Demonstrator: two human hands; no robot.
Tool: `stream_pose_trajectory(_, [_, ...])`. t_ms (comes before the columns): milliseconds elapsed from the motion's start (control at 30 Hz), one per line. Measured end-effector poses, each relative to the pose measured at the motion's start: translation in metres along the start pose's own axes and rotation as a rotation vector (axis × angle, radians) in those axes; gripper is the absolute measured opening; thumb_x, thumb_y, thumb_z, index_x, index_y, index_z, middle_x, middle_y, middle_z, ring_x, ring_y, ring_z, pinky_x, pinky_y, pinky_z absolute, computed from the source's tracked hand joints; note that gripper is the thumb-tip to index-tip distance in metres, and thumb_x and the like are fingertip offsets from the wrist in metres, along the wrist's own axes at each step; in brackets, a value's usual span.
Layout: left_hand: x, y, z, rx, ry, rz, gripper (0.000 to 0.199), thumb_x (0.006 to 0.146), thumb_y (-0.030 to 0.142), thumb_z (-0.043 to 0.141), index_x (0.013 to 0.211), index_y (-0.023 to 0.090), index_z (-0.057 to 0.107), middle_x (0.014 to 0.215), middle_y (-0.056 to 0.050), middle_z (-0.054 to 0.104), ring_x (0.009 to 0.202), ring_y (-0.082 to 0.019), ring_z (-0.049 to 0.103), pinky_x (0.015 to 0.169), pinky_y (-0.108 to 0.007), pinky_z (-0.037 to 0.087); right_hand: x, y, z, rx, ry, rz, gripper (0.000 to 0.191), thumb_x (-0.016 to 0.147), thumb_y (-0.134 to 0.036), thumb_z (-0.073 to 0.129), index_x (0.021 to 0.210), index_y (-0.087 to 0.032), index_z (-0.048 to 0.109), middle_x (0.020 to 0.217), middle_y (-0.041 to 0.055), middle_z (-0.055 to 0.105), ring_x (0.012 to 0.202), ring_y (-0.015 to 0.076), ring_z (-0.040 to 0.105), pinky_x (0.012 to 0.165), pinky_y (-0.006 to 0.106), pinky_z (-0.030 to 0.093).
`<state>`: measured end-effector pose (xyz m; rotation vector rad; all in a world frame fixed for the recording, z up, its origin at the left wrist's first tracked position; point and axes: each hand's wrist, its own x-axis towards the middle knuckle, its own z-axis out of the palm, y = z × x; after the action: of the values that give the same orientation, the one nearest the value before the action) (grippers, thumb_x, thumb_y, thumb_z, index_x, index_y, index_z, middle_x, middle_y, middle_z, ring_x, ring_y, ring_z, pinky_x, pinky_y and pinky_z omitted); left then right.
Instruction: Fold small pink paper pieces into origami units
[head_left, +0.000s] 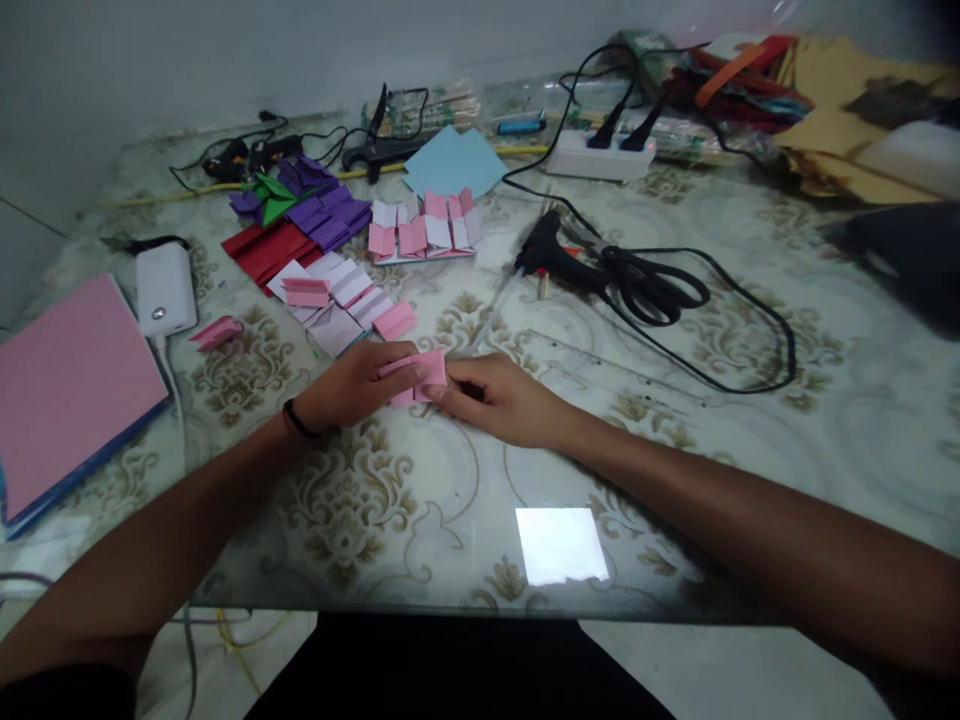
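Over the middle of the table, both hands hold one small folded piece of pink paper (430, 375). My left hand (364, 382), with a black band at its wrist, pinches it between thumb and fingers. From the other side, my right hand (504, 398) grips its right edge with thumb and forefinger. Just beyond my left hand lie folded pink and white paper pieces (349, 290). Another folded pink paper piece (217, 333) rests by itself to the left. Behind sits a row of pink and white folded papers (425, 230).
A black glue gun (555, 250) with coiled cable lies right of centre near a clear ruler (615, 368). A white power strip (602, 155) stands at the back. At left are a white power bank (165, 288) and a stack of pink sheets (75, 390). Purple folded papers (330, 215) lie behind.
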<state>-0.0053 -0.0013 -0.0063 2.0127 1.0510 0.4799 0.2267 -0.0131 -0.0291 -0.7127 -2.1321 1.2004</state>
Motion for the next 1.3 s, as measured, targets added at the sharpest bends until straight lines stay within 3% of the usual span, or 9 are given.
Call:
stream_pose_trajectory(900, [0.0018, 0.0084, -0.0015, 0.033, 0.009, 0.012, 0.037, 0.098, 0.042, 0.052, 0.073, 0.016, 0.057, 0.065, 0.003, 0.048, 0.062, -0.010, 0.041, 0.060, -0.026, 0.034, -0.0009, -0.0024, -0.0012, -0.014, 0.022, 0.001, 0.049, 0.107, -0.052, 0.054, 0.073, -0.018, 0.050, 0.062, -0.0058, 0.038, 0.058, 0.0081, 0.036, 0.057, 0.023, 0.029])
stream_pose_trajectory(1300, [0.0026, 0.0068, -0.0010, 0.057, 0.017, 0.039, 0.036, 0.100, 0.039, 0.053, 0.073, 0.016, 0.056, 0.065, 0.003, 0.047, 0.063, -0.010, 0.041, 0.059, -0.025, 0.034, -0.0018, -0.0011, -0.0019, -0.044, 0.021, -0.007, 0.045, 0.108, -0.047, 0.053, 0.075, -0.017, 0.054, 0.062, -0.0055, 0.041, 0.059, 0.0080, 0.037, 0.058, 0.023, 0.030])
